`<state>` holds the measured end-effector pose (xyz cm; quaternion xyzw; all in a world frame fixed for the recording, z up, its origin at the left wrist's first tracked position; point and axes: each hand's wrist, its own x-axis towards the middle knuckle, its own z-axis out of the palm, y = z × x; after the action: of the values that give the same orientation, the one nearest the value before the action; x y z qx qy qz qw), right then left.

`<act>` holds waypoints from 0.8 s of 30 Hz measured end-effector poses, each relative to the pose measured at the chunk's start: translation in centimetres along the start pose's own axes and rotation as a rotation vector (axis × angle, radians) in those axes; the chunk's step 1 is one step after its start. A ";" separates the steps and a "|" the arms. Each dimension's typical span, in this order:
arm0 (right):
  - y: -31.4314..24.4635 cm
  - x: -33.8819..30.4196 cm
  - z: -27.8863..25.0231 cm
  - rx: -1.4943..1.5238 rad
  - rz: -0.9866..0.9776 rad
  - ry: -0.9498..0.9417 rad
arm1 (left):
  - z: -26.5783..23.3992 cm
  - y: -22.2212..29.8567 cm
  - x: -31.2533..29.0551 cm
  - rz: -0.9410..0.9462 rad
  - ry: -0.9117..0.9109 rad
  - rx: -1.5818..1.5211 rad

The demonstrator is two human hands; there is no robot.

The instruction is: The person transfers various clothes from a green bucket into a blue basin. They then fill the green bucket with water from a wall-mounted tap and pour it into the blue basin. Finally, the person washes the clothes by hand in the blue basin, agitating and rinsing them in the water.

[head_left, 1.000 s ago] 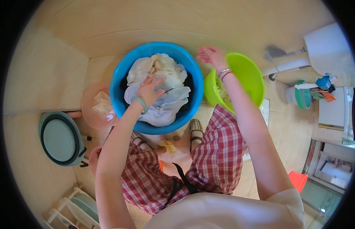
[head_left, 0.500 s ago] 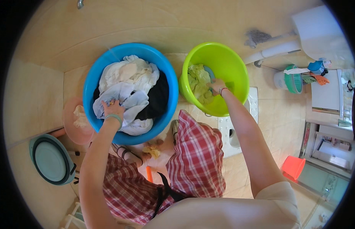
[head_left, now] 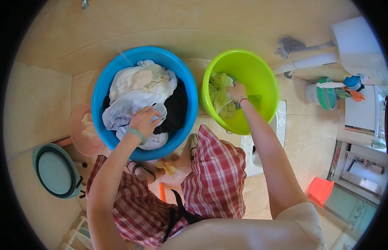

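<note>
Both hands among limp cloth in two basins.
At eleven o'clock our left hand, fingers bent, lies over white laundry in the blue basin, with black cloth at three inside; toward one, our right hand meets pale-green cloth at the lime-green basin's nine. Fingertips are hidden, so we can't tell whether either grips. We'd expect soft fabric, heavy if soaked, best bunched mid-fold.

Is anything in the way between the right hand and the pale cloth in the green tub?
Nothing visible: the right hand is down inside the green tub, at the edge of the pale cloth. Whether it grips is unclear.
</note>
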<state>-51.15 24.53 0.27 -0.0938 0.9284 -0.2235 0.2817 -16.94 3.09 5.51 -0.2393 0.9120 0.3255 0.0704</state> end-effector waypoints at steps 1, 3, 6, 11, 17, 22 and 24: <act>-1.5 -1.4 -1.5 0.171 0.046 -0.074 | 0.0 0.4 0.4 0.027 -0.002 -0.090; -2.8 -3.8 -3.2 0.294 -0.041 -0.041 | 0.4 1.5 1.3 0.073 -0.036 -0.199; -3.2 -6.8 -6.6 0.524 -0.239 0.114 | 0.3 5.1 2.7 0.077 -0.123 -0.463; -9.5 -16.7 -12.6 1.097 -0.470 0.090 | 0.5 7.3 2.9 0.047 -0.175 -0.720; -17.4 -26.0 -17.2 1.202 -0.927 0.325 | -0.8 9.8 1.7 0.193 -0.036 -0.788; -24.4 -31.7 -14.6 0.606 -1.425 0.819 | -5.6 11.4 -0.8 0.051 -0.176 -1.265; -25.8 -31.6 -13.3 0.606 -1.500 0.775 | -5.7 9.0 -0.8 0.011 -0.175 -1.586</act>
<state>-31.40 16.02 37.40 -0.5153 0.5541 -0.6004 -0.2587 -20.43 5.93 15.22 -0.1870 0.4009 0.8954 -0.0511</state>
